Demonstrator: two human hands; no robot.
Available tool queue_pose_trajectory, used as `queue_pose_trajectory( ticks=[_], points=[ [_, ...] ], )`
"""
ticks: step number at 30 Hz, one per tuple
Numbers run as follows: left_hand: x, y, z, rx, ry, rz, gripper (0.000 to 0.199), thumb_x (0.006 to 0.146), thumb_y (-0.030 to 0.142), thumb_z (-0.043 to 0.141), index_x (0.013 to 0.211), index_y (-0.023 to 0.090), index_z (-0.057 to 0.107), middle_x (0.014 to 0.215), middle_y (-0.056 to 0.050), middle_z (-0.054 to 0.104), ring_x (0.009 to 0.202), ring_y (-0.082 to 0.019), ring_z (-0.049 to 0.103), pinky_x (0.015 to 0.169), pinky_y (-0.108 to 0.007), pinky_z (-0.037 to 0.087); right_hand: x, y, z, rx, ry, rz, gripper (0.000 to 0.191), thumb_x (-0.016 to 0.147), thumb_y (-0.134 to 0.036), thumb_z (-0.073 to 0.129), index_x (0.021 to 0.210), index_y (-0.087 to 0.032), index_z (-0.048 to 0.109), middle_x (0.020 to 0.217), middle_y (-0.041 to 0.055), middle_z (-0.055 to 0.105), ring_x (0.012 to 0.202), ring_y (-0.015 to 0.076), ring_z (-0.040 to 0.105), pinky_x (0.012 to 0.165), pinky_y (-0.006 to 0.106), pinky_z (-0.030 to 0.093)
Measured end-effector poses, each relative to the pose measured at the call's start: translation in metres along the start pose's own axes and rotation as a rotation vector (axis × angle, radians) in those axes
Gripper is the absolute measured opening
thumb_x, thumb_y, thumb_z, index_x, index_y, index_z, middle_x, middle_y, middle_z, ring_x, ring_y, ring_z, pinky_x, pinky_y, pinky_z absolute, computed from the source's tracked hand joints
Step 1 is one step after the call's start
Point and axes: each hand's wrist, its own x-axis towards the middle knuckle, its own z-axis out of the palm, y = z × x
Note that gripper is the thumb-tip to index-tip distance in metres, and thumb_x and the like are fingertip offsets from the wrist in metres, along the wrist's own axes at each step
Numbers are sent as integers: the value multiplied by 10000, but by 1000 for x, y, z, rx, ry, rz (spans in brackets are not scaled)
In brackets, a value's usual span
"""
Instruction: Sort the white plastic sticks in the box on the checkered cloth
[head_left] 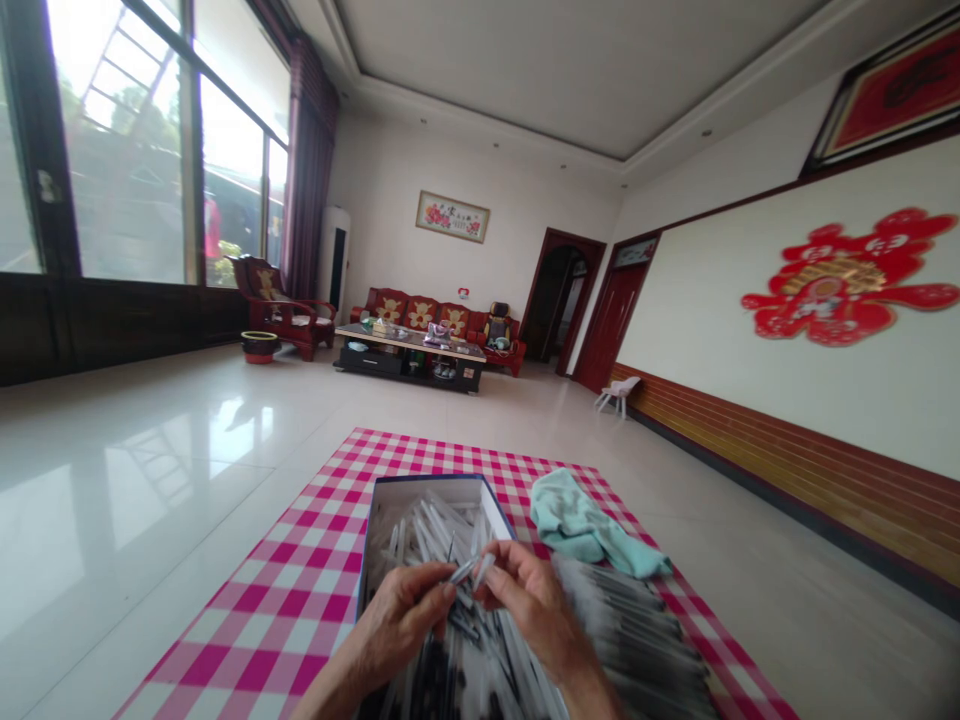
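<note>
My left hand (401, 620) and my right hand (525, 610) meet above an open cardboard box (424, 481) with a dark blue edge. Between their fingertips is a slim pen-like tube (463, 571), held by my left hand, while my right hand pinches a short white piece (484, 570) against its end. The box holds a loose heap of white pen-like tubes (427, 530). Rows of similar dark-and-white tubes (637, 625) lie to the right of the box, beside my right hand.
The box stands on a pink-and-white checked cloth (292, 610) on the glossy tiled floor. A crumpled pale teal towel (585, 525) lies beside the box. Farther off are a red wooden sofa (420, 315), a low coffee table (409, 345) and a window wall.
</note>
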Motion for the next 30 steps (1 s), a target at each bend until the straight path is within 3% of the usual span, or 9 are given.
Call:
queue_pose_trajectory(
  ticks=[9,15,23,30],
  points=[
    [-1,3,1,-17,-25,-26,371,900,395,458,930,101,682,538,34,504,514,-87,435,512,-187,336,6,7,9,271,182,81,277,749,-339,696,926,-161,578,802,18,673,699,133,625,633,241,493],
    [-1,3,2,-24,-15,-33,370,896,385,467,998,97,675,537,35,503,512,-89,441,516,-187,348,7,9,10,522,215,165,310,674,-322,762,875,-169,584,775,23,699,650,141,651,586,242,502],
    [-1,1,1,-1,-13,-28,343,897,364,462,968,108,680,539,33,512,515,-91,438,522,-191,344,5,7,13,415,142,132,295,701,-334,746,889,-169,590,781,21,698,684,146,651,616,240,487],
    [-1,4,1,-15,-25,-27,359,897,387,454,882,108,680,537,31,509,513,-92,444,514,-187,345,4,8,12,424,156,92,281,729,-330,724,911,-171,582,822,30,696,708,138,637,642,243,485]
  ],
)
